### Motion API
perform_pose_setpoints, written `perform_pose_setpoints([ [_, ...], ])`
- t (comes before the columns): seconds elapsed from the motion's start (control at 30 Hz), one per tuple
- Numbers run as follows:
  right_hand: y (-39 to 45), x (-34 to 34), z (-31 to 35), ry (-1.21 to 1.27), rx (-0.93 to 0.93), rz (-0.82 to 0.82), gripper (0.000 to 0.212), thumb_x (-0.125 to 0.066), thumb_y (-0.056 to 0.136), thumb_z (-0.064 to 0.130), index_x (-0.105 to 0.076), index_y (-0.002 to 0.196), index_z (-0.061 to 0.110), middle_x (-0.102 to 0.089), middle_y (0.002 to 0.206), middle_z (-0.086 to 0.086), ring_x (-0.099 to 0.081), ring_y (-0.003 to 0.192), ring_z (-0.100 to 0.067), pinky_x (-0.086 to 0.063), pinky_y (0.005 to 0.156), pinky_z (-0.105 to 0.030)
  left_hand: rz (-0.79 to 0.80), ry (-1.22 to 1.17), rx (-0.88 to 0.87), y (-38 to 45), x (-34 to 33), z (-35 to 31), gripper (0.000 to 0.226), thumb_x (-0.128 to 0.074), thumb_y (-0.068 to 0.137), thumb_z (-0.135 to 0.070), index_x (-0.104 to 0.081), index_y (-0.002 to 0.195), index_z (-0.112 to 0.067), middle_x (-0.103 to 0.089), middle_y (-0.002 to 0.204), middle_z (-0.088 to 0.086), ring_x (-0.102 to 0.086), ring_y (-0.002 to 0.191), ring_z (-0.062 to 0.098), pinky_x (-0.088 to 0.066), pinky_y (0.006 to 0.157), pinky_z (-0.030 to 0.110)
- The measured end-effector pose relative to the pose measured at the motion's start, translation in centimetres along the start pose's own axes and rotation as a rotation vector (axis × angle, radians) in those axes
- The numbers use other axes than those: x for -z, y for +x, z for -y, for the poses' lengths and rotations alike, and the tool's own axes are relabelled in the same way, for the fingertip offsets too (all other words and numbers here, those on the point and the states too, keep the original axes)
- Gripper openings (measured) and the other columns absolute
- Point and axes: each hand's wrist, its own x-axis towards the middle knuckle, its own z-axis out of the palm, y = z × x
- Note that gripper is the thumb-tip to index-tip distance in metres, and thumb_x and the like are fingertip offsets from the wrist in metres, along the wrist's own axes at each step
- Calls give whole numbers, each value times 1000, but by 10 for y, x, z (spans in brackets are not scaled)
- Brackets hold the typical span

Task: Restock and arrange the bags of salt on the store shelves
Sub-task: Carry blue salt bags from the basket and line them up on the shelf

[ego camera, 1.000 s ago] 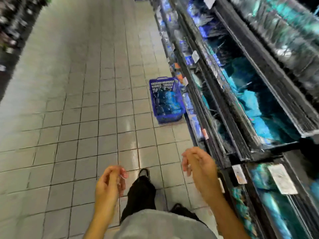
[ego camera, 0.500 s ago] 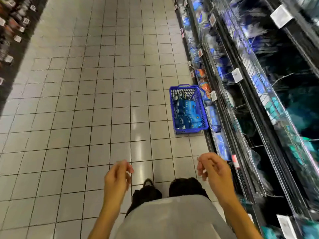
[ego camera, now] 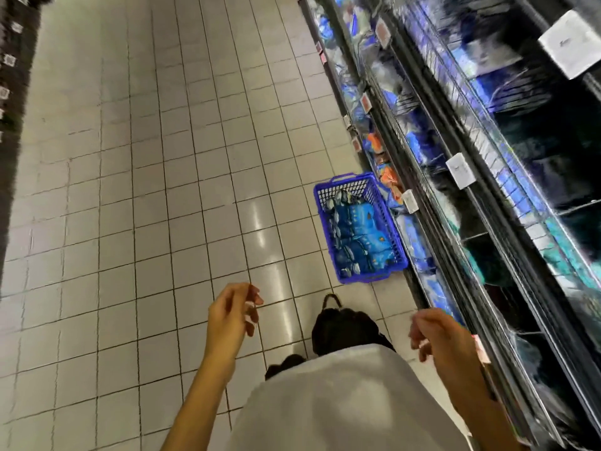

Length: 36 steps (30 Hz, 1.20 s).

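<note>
Change: across the last second the view swung off the shelves (ego camera: pixel 487 177) and down the aisle, and the basket (ego camera: pixel 354 277) came closer. My read: the person was walking to it for another load, so restocking was mid-cycle, nothing in hand to place.

Shelves ran along the floor's right edge, wire fronts, blurred blue packs inside, several dark bays lower down that looked part empty. Contents too smeared to name.

Basket sat on the floor (ego camera: pixel 162 190) against the shelf base, ahead of the feet. Blue salt bags (ego camera: pixel 361 236) filled it, packed in rows.

Left hand (ego camera: pixel 232 315) and right hand (ego camera: pixel 437 336) both hung loosely curled, each grip empty, well short of the basket.
</note>
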Motion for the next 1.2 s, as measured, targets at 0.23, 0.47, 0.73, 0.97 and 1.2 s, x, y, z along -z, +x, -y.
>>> perform_pose_setpoints([
  [0.23,117,-86,83,-192,78,241,20,-59,72,52,-67,79,36,-64,59,-2,-55,50,-10,-38,44,-18,-122,27,37,71,1,-44,34,-47,107,-26,-72,85,-27,-72,81,2,-60,57,11,-45,45,23],
  [0.47,207,-167,145,-157,59,195,19,-61,76,51,-69,80,34,-69,66,0,-59,51,-6,-41,45,-15,-1,113,-10,195,0,-112,27,-46,107,-23,-67,92,-13,-69,80,2,-58,58,9,-44,47,23],
  [0.73,243,-199,147,33,-178,-311,15,-63,88,27,-67,73,26,-59,53,1,-50,47,-12,-41,45,-22,523,466,-31,337,-66,-182,31,-46,107,-26,-67,88,-14,-70,79,2,-58,59,9,-44,49,21],
  [0.97,267,-213,66,179,-469,-612,15,-57,102,23,-61,87,23,-70,63,2,-62,50,-9,-46,55,-30,814,791,28,411,-150,-148,29,-47,107,-21,-66,86,-14,-71,76,2,-60,57,12,-44,49,23],
  [1.2,380,-213,-64,94,-591,-633,18,-51,98,36,-56,93,19,-67,90,-7,-67,92,-36,-53,79,-42,1017,1040,-14,488,-278,-7,18,-53,104,-17,-66,93,-11,-71,89,11,-65,74,28,-50,61,35],
])
